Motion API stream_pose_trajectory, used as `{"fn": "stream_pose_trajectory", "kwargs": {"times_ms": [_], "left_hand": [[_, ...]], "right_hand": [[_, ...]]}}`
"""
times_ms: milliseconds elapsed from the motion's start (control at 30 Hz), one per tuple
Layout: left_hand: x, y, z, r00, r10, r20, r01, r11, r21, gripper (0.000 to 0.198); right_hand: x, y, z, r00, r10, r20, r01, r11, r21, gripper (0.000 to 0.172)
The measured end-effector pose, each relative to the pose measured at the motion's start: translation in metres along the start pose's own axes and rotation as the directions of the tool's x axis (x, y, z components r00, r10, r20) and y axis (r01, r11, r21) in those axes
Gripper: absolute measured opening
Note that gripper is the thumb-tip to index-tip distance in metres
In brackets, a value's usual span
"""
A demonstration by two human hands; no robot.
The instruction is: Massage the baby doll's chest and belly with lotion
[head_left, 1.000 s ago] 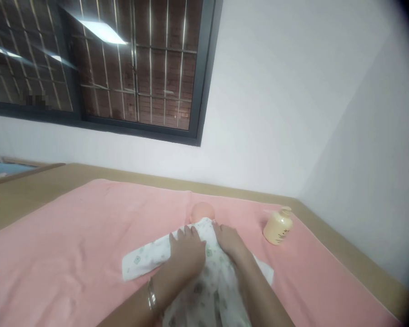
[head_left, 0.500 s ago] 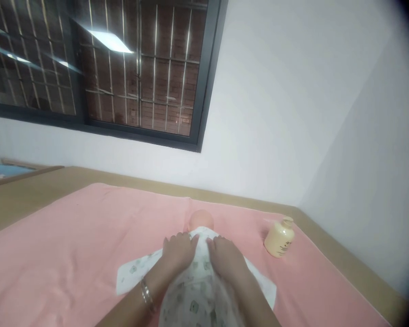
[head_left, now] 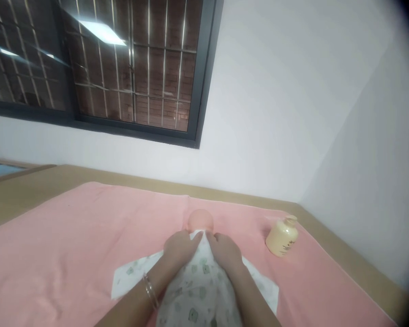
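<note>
A doll [head_left: 200, 220] lies on a pink blanket [head_left: 129, 218], only its rounded head showing above the clothing. Over its body is a white baby garment [head_left: 199, 281] printed with small green figures, its sleeves spread out to either side. My left hand [head_left: 181, 249] is closed on the left of the garment's neckline, just below the head. Opposite it, my right hand [head_left: 225, 250] pinches the neckline's right side, thumbs close together. Most of my fingers are hidden under or behind the cloth. A bracelet [head_left: 151, 290] circles my left wrist.
To the right, a cream-coloured pump bottle [head_left: 282, 237] leans on the blanket. A wooden edge [head_left: 157, 181] runs along the white wall [head_left: 276, 113] behind. Above it is a dark-framed window [head_left: 195, 91] with metal bars. Something blue [head_left: 2, 170] shows at far left.
Both hands have drawn slightly closer together, pulling the neckline into a narrower point below the doll's head. The view has shifted slightly; the bottle stays on the blanket.
</note>
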State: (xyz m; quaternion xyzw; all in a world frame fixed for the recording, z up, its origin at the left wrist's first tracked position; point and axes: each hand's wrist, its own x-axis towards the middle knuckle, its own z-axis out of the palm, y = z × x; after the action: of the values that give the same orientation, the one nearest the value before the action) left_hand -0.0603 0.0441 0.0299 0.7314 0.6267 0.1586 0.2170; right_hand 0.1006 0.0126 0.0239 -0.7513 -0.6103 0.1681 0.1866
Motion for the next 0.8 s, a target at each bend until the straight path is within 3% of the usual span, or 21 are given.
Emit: {"fn": "stream_pose_trajectory", "kwargs": {"times_ms": [233,800], "left_hand": [[0.0021,-0.0041,0.0039,1.000,0.017,-0.006,-0.017,1.000,-0.015,0.067],[0.0061,-0.0058,0.0064,0.999,0.037,-0.012,-0.037,0.999,-0.007,0.067]], "right_hand": [[0.0017,0.0002,0.0027,0.998,0.038,-0.053,-0.038,0.999,0.001,0.057],[0.0049,0.0038,0.0035,0.998,0.048,-0.043,-0.049,0.999,-0.016,0.058]]}}
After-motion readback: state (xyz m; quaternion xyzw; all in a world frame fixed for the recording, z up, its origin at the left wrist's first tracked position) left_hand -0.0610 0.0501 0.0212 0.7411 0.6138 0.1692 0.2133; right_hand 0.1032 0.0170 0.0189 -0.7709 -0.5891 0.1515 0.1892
